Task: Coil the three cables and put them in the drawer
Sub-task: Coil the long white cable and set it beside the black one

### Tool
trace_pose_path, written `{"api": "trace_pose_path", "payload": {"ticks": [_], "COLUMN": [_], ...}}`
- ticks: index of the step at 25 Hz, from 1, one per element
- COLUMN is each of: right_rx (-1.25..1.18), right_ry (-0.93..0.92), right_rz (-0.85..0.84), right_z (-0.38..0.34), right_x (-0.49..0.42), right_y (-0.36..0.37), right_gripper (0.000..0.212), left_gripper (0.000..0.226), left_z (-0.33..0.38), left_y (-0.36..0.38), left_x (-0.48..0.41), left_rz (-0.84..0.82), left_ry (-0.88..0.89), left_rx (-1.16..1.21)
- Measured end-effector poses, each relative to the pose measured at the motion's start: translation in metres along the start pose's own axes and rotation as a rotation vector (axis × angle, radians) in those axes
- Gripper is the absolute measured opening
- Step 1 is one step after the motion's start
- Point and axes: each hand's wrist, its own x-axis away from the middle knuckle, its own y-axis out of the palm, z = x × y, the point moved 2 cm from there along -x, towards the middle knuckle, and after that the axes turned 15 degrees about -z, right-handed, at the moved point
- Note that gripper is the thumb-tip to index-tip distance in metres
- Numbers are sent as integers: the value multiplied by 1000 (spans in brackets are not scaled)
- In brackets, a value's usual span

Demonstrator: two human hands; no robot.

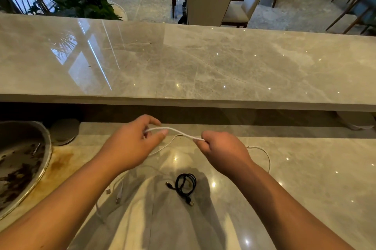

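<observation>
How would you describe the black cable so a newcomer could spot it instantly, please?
Look at the lower marble counter, right of the metal basin. The black cable lies between the forearms, alone dark and coiled; the white cables sprawl loose.

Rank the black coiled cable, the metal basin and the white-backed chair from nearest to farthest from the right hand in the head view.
1. Black coiled cable: on the counter, just below-left of the right hand.
2. Metal basin: far left, set in the counter.
3. White-backed chair: beyond the raised ledge.
</observation>
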Motion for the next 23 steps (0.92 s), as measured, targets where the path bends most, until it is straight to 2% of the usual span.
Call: {"api": "trace_pose_path", "payload": {"ticks": [2, 4, 6, 7, 9, 10, 14, 15, 17, 19, 20, 21, 22, 23], "right_rx": [-5, -53, -186, -328, -668, -741, -552, -595, -842, -1291, -1508, -1611, -1576, -1424], "right_ry": [-37, -93, -130, -139, -153, -145, -75, -118, -324, -452, -451, -430, -390, -341], "right_rz": [-13, -30, -44, -67, -169, -234, -496, -599, -693, -499, -350, -203, -82, -1], "right_z": [-14, -22, -19, -13, -2, 1, -9, -16, -36, -48, -47, -43, -38, -32], "right_x": [0, 1, 2, 3, 4, 4, 13, 20, 36, 38, 31, 23, 16, 11], "right_y": [0, 1, 0, -1, -1, -1, 4, 7, 5, -3, -8, -13, -15, -15], "right_gripper": [29, 26, 31, 34, 36, 36, 48, 53, 56, 49, 48, 48, 46, 42], "left_gripper": [35, 23, 28, 33, 37, 36, 26, 26, 28, 36, 36, 33, 33, 35], "left_z": [11, 20, 22, 21, 18, 18, 19, 19, 18, 19, 22, 26, 27, 33], "left_y": [16, 31, 33, 30, 25, 24, 31, 35, 38, 51, 56, 59, 59, 53], "left_x": [-2, -5, -7, -9, -11, -11, -21, -23, -23, -13, -6, 3, 10, 19], "left_rz": [-118, -191, -160, -119, -77, -80, -40, -42, -155, -271, -301, -317, -300, -262], "left_ry": [28, 72, 95, 94, 115, 129, 224, 237, 231, 238, 260, 259, 259, 291], "left_rx": [-50, -103, -110, -82, -50, -56, -153, -158, 80, 325, 248, 81, -85, -206]}}
